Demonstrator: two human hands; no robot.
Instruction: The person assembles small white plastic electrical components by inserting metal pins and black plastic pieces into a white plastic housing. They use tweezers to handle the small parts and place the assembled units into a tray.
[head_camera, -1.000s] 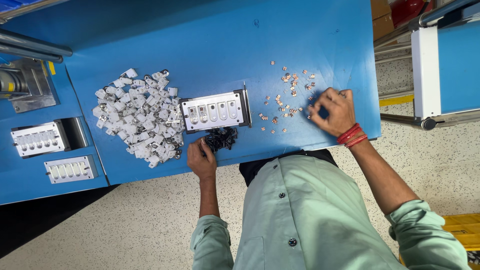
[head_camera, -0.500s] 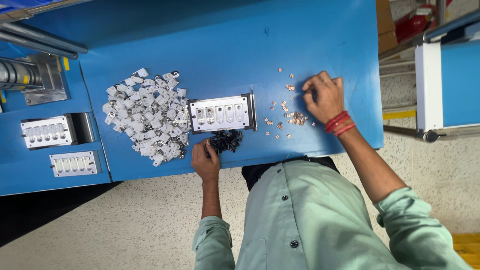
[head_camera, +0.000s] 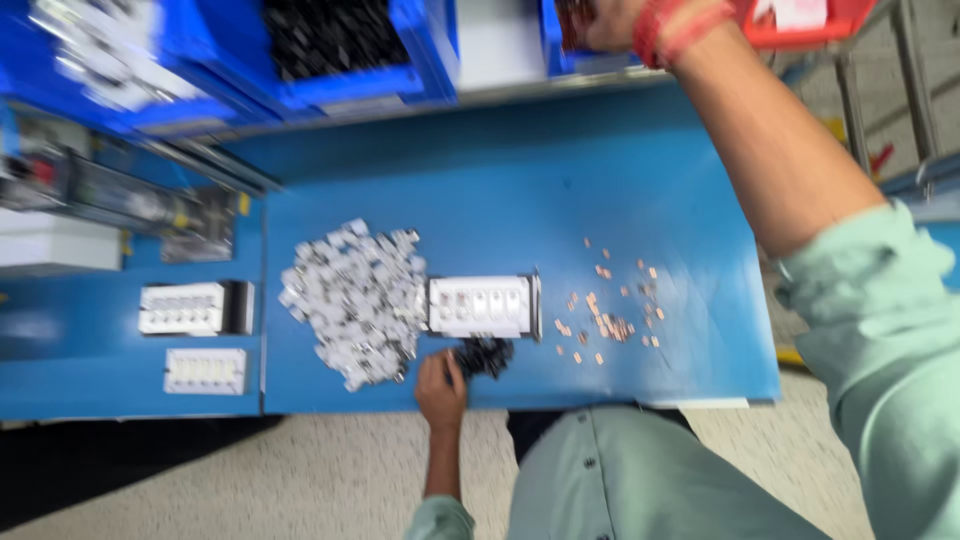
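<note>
My left hand (head_camera: 441, 385) rests at the near edge of the blue table (head_camera: 480, 190), its fingers touching a small heap of black parts (head_camera: 484, 355). Just behind that heap sits a white block with a row of slots (head_camera: 481, 305). A big pile of white plastic pieces (head_camera: 352, 300) lies to its left, and small copper-coloured pieces (head_camera: 605, 318) are scattered to its right. My right hand (head_camera: 610, 20) is raised far up at the top of the view, by the bins, mostly cut off by the frame. Whether it holds anything is hidden.
Blue bins (head_camera: 330, 50) with dark parts stand on a shelf at the back, and a red bin (head_camera: 810, 20) at the top right. Two more white slotted blocks (head_camera: 190, 308) (head_camera: 204, 371) sit on the left bench. A metal rack (head_camera: 900, 110) stands to the right.
My right hand has left the copper-coloured pieces and risen to the bins at the back. The view has tilted up, showing the shelf. My left hand stays at the black parts.
</note>
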